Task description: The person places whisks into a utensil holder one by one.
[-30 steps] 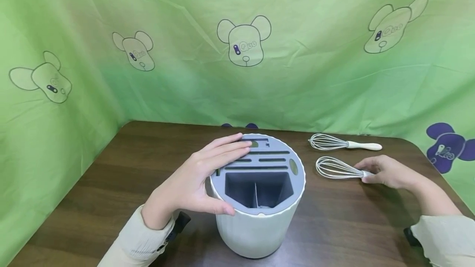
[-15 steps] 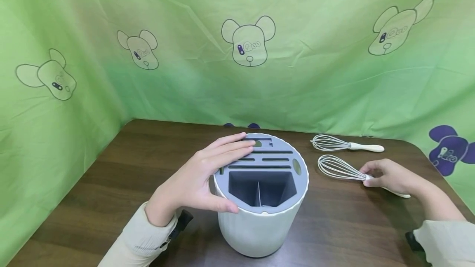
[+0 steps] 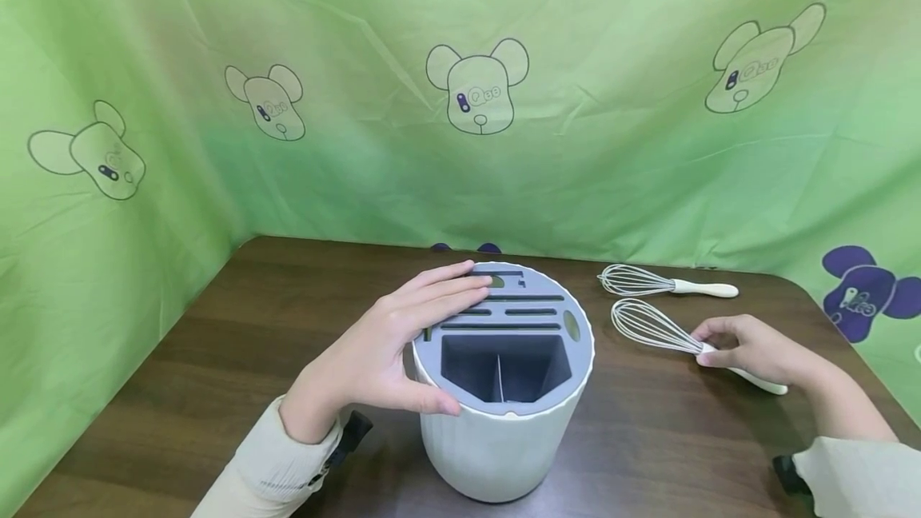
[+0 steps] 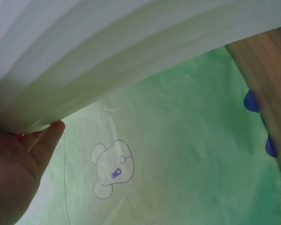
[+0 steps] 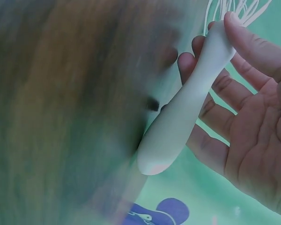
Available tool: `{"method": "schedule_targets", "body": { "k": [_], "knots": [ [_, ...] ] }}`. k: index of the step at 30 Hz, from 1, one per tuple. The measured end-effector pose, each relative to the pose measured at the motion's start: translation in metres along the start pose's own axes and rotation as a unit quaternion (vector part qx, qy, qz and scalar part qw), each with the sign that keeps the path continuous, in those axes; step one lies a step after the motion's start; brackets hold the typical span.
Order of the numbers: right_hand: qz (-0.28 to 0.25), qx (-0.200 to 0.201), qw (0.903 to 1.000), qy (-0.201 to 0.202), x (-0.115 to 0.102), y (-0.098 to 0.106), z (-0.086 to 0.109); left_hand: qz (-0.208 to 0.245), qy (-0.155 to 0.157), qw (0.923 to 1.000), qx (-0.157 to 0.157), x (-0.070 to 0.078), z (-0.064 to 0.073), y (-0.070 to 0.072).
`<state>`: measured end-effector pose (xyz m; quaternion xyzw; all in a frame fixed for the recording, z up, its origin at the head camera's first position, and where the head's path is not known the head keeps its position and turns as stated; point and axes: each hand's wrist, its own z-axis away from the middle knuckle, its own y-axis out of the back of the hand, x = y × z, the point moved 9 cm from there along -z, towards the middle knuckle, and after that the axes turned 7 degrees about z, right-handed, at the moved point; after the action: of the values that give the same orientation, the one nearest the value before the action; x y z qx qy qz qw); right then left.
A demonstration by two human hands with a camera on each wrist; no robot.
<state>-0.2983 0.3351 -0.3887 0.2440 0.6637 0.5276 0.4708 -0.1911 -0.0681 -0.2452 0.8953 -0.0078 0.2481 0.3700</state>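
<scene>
A white utensil holder (image 3: 496, 454) with a grey slotted lid (image 3: 568, 374) stands at the front middle of the table. My left hand (image 3: 381, 342) rests on its left side, fingers laid straight across the lid and thumb along the front rim. In the left wrist view, the holder's ribbed wall (image 4: 107, 47) fills the top. To the right, my right hand (image 3: 755, 348) pinches a white balloon whisk (image 3: 651, 326) near the top of its handle, thumb against fingers. The right wrist view shows the whisk's handle (image 5: 182, 112) slanting close to the tabletop.
A second white whisk (image 3: 698, 288) lies behind the held one, its handle pointing right. The brown wooden table (image 3: 288, 294) ends at a green curtain (image 3: 360, 182) with printed bear heads. Inside the lid's large opening, a divider (image 3: 500, 378) makes two compartments.
The held whisk has turned slightly, and its handle end now shows beyond my right hand. My left hand stays on the holder.
</scene>
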Motion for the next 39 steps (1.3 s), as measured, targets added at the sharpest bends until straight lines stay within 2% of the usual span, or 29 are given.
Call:
{"method": "schedule_targets", "body": {
  "k": [15,20,27,39],
  "knots": [
    [-0.021,-0.003,0.9981,-0.058,0.000,-0.003,0.008,-0.002,-0.010,0.9999,0.001,0.002,0.000,-0.003],
    [-0.049,0.011,0.9973,-0.053,-0.003,-0.002,0.012,-0.001,-0.006,1.0000,0.000,0.001,0.000,-0.004],
    [-0.076,0.030,0.9937,-0.076,-0.003,0.002,0.017,-0.002,-0.012,0.9999,0.001,0.001,0.000,-0.005],
    [-0.091,0.045,0.9918,-0.078,-0.010,0.009,0.017,-0.011,-0.010,0.9999,0.004,0.003,0.001,-0.001]
  ]
}}
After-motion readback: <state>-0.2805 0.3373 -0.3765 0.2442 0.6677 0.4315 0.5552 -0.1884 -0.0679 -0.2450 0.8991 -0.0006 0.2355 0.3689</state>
